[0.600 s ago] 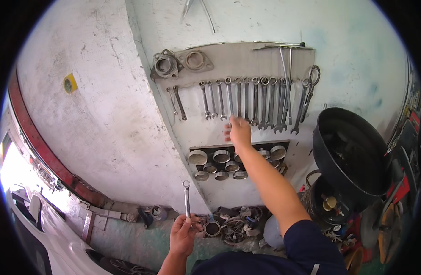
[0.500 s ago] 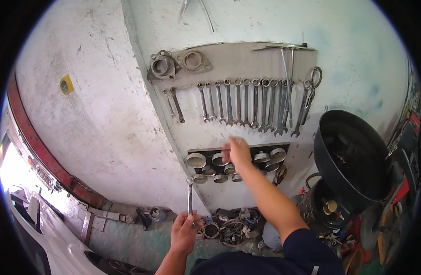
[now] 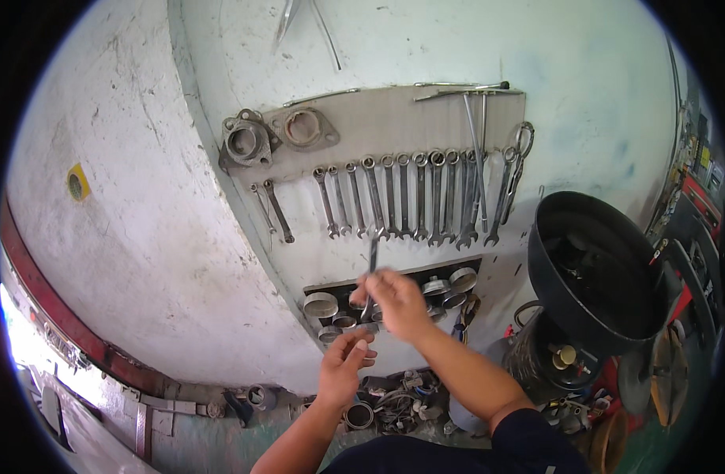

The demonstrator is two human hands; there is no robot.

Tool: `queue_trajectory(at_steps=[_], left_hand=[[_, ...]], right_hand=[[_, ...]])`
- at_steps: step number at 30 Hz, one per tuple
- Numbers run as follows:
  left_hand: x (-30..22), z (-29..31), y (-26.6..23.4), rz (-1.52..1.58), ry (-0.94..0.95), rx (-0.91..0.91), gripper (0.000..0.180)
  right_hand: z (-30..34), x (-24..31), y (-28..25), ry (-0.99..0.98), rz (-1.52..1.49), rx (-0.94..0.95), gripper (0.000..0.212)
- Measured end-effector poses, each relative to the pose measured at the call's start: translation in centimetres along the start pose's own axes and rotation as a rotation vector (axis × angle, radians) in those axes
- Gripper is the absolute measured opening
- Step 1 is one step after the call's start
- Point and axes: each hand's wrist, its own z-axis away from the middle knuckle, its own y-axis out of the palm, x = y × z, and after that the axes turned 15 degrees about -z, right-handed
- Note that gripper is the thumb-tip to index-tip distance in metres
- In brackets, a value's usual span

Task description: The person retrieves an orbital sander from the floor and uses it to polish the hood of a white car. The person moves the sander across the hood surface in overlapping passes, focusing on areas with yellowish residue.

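A combination wrench stands nearly upright in front of the wall, in the closed fingers of my right hand, which is slightly blurred. Just below its lower end is my left hand, its fingers loosely bent and apart, with nothing seen in them. Above both hands a row of combination wrenches hangs along a grey panel. Behind my hands is a dark rack of round metal sockets or caps, partly hidden by my right hand.
Two metal flanges hang at the panel's upper left. Long T-handled tools hang at its right. A large black basin stands at my right. On the floor below lies a heap of metal parts.
The wrench has gone from my left hand to my right and is higher. My left hand has risen toward the right one. The view has shifted, so the wall sits lower and further left.
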Motion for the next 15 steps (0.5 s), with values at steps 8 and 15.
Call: queue_trajectory(at_steps=[8,15], left_hand=[[1.2,0.4,-4.4,-0.007,-0.073,0.064,0.03],[1.8,0.8,-6.7,0.006,-0.08,0.052,0.026]], right_hand=[[-10.0,3.0,-3.0,-0.07,-0.01,-0.233,0.029],[-9.5,-0.2,-5.0,0.068,-0.084,-0.378,0.04]])
